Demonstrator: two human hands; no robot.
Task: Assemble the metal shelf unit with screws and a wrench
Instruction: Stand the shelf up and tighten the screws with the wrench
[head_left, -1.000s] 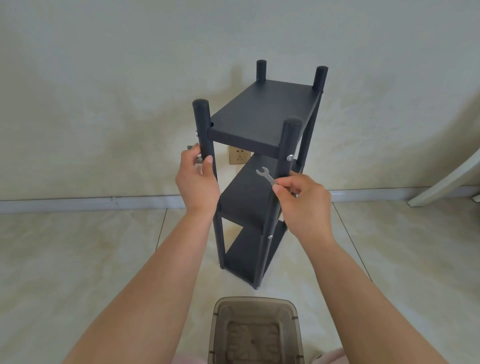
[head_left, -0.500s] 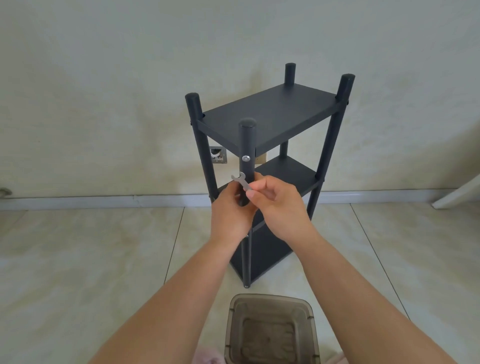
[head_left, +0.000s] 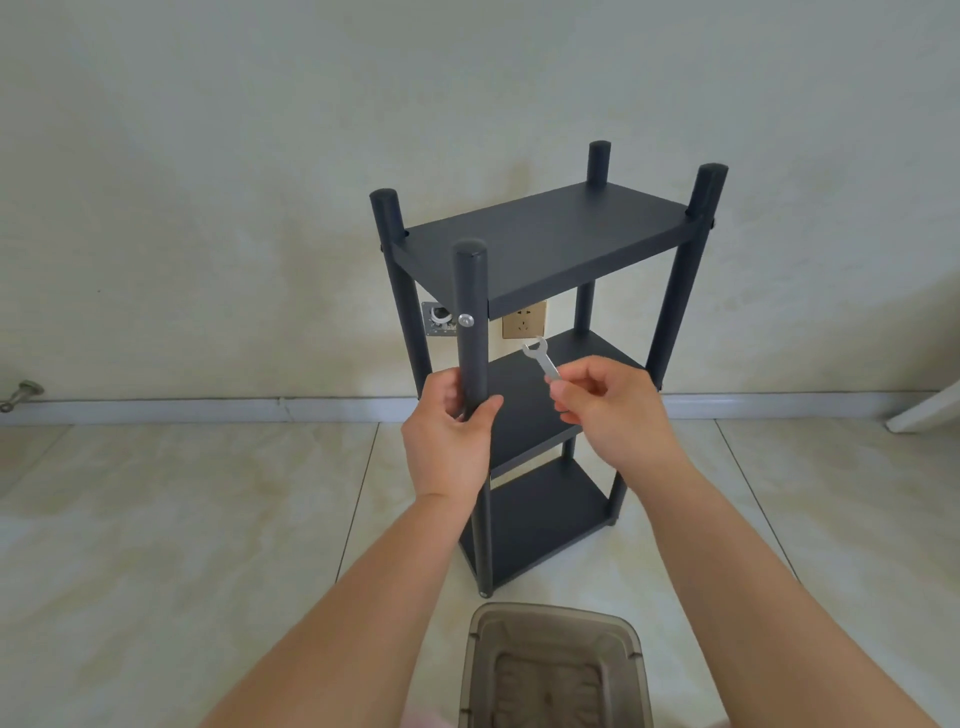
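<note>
Closest to you, in front of the shelf unit's near post, a translucent grey-brown plastic bin (head_left: 556, 670) sits on the pale tiled floor (head_left: 156, 545), its open top facing up. Both of your bare forearms reach forward past the bin toward the unit. Your left hand (head_left: 449, 441) grips the near post (head_left: 471, 332), fingers on one side and thumb wrapped round the other, a little below a silver screw (head_left: 466, 320) set into that post. Your right hand (head_left: 613, 410), just to the right of the post, pinches the handle end of a small silver wrench (head_left: 541, 359) between thumb and fingertips; the wrench's open jaw points up and to the left, apart from the screw and in front of the middle shelf. The black metal shelf unit (head_left: 540, 244) stands upright on the floor on four round posts, with three flat shelves stacked top, middle and bottom. Behind the unit is a cream wall (head_left: 260, 130) with a pale baseboard along its foot. On that wall, seen between the posts under the top shelf, are a gold-toned power outlet (head_left: 524, 326) and, to its left, an open silver wall box (head_left: 439, 319). Far left of the unit, a small metal fitting (head_left: 21, 393) juts out near the baseboard. Far right of it, a white slanted edge (head_left: 930, 408) meets the floor.
</note>
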